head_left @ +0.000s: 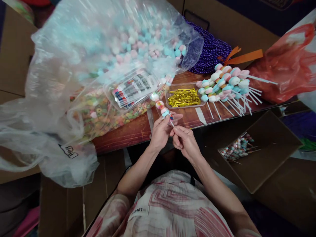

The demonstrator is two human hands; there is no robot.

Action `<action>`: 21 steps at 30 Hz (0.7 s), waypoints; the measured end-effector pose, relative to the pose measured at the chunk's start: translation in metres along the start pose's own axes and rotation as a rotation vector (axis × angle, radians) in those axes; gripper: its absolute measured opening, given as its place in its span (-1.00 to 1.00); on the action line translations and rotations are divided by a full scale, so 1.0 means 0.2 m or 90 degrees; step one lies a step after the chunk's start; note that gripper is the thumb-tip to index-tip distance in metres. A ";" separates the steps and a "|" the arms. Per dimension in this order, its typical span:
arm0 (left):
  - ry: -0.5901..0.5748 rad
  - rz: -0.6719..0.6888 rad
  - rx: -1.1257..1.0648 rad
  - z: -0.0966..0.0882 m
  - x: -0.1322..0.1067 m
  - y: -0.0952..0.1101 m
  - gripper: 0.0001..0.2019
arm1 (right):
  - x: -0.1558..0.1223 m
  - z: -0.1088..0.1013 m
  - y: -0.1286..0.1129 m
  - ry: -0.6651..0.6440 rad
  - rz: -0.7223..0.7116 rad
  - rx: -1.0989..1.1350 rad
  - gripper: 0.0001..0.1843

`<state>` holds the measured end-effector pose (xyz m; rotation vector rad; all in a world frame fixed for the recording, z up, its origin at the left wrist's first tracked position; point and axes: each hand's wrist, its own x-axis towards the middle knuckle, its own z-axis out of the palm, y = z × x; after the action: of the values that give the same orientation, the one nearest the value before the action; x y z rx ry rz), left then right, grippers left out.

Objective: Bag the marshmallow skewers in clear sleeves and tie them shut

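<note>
A marshmallow skewer (160, 104) in pastel colours, with a small printed label near its lower end, is held at the table's edge. My left hand (159, 130) grips it around the lowest marshmallow and the label. My right hand (185, 140) pinches the white stick (172, 123) below. Clear wrapping seems to stick out beside the left fingers. Just beyond my hands lies a clear tray (204, 104) of gold twist ties (184, 97). A clear box of printed labels (137, 87) is at its left.
Several finished-looking marshmallow skewers (225, 82) are piled on the table's right. A large clear bag of marshmallows (133, 42) and a bag of coloured ring candies (111, 115) fill the left. An open cardboard box (271, 144) at lower right holds wrapped skewers (238, 146). Purple cord (209, 49) lies behind.
</note>
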<state>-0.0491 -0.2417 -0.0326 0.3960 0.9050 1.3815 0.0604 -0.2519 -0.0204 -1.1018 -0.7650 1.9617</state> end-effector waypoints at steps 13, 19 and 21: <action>0.005 -0.036 0.035 0.03 -0.06 -0.04 -0.65 | 0.00 0.00 0.08 0.050 -0.112 -0.188 -0.59; 0.001 0.004 0.038 0.03 -0.09 -0.04 -0.69 | 0.01 0.03 0.05 0.101 -0.153 -0.155 -0.55; -0.027 0.012 0.034 0.02 -0.09 -0.02 -0.69 | 0.02 0.05 0.04 0.076 -0.116 -0.035 -0.52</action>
<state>-0.0415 -0.2592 -0.0271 0.4739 0.9078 1.3628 0.0470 -0.2541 -0.0234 -1.1301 -0.8292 1.7155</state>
